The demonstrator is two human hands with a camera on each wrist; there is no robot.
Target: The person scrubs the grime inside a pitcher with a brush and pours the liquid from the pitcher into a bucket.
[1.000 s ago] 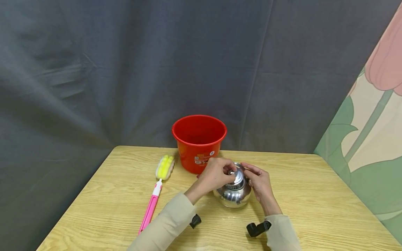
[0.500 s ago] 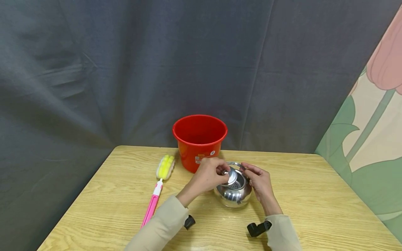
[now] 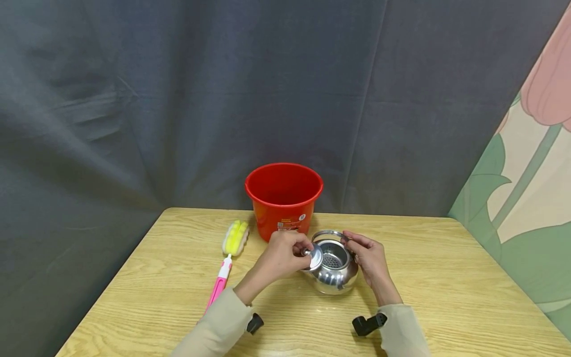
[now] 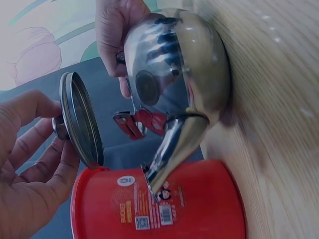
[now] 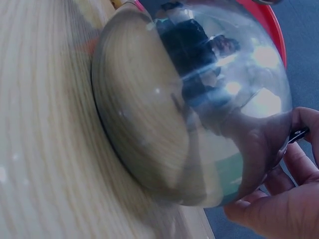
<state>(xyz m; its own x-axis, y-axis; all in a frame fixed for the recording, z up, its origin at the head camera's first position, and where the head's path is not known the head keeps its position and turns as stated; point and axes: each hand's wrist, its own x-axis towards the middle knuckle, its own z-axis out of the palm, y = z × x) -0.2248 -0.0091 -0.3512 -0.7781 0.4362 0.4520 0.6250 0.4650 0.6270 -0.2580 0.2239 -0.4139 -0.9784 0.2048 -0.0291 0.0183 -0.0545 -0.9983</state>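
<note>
A shiny stainless steel kettle (image 3: 334,278) stands on the table with its mouth uncovered, a perforated strainer (image 3: 332,261) visible inside. My left hand (image 3: 282,254) pinches the small knob of the kettle lid (image 3: 316,257), which is tilted and held off to the left of the mouth. In the left wrist view the lid (image 4: 82,119) shows its hollow underside, apart from the kettle. My right hand (image 3: 369,258) holds the kettle at the right end of its raised hoop handle (image 3: 327,233). The spout (image 4: 174,152) has a red piece (image 4: 144,122) near its base.
Behind the kettle is a red plastic bucket (image 3: 283,213) with printed labels. To the left lies a cleaning brush with a yellow and white sponge head (image 3: 235,239) and a pink handle (image 3: 217,288). A dark curtain (image 3: 267,99) hangs beyond the wooden table (image 3: 428,277).
The lid has come off the kettle's mouth and moved left in my left hand, uncovering the strainer. My right hand has stayed at the handle.
</note>
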